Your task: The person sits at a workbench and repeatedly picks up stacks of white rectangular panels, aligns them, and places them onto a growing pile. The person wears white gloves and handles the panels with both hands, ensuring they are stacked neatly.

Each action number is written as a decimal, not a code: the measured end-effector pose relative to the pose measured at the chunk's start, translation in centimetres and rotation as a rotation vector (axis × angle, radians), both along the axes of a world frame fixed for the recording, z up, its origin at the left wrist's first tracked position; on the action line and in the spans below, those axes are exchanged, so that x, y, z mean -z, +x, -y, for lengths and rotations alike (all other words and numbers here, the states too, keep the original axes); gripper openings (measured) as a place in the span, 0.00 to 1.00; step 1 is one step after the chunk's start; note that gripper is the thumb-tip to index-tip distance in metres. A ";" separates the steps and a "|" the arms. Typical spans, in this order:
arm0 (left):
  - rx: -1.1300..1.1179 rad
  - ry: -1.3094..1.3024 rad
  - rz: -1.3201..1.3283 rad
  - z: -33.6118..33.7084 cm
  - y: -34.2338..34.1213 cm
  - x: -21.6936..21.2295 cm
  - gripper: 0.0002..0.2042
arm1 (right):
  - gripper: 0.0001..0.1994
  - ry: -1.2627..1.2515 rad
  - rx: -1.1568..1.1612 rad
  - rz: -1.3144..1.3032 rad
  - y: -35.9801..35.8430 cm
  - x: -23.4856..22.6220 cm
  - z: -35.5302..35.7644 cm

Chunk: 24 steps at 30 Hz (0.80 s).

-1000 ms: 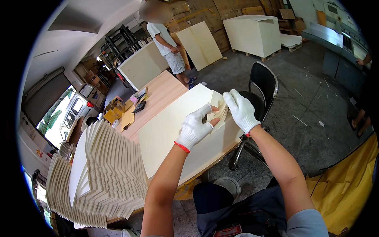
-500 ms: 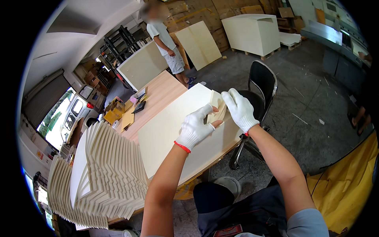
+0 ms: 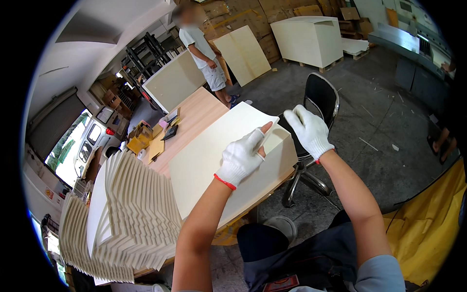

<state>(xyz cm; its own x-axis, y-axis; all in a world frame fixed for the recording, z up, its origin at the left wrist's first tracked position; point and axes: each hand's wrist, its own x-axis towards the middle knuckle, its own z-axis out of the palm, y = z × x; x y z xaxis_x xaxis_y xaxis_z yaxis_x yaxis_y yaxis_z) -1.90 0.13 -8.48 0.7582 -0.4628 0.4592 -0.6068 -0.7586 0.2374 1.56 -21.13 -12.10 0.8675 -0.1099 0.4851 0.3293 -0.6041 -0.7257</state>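
Observation:
A pile of large cream sheets (image 3: 209, 160) lies on the table in front of me. My left hand (image 3: 242, 159), in a white knit glove with bare thumb and fingertip, grips the raised right edge of the upper sheets. That edge curls up, leaving a shadowed gap above the sheets underneath. How many sheets the fingers hold cannot be made out. Just off the pile's right side, my right hand (image 3: 310, 132) is in the air in a matching red-cuffed glove, its fingers extended and nothing in them.
Left of the pile stands a fanned stack of cream sheets (image 3: 138, 209). A black chair (image 3: 322, 100) is close behind my right hand. Beyond are a wood-grain tabletop (image 3: 202, 114) with a calculator (image 3: 170, 132), and a standing person (image 3: 199, 53). Yellow cloth (image 3: 428, 233) hangs at right.
My right hand has come off the curled sheet edge and moved right, away from the pile. My left hand stays at the edge, and the sheets' bend has flattened somewhat.

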 end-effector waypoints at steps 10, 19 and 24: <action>-0.173 0.057 -0.147 0.8 1.5 -1.0 0.20 | 0.24 -0.553 -0.150 0.116 0.4 0.0 0.4; 0.003 -0.111 -0.193 -0.9 2.4 0.6 0.18 | 0.26 0.094 -0.246 -0.035 1.2 0.3 -2.0; -0.033 -0.245 -0.379 -0.4 1.7 0.0 0.18 | 0.26 0.186 -0.173 -0.047 0.5 0.9 -2.6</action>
<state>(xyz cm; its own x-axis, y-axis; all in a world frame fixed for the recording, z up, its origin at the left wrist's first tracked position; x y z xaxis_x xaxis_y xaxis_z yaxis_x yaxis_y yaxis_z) -0.25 0.50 -8.48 0.9066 -0.3476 0.2393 -0.4187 -0.6702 0.6128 2.04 -18.53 -12.97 0.9024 -0.0414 0.4289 0.3791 -0.3964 -0.8361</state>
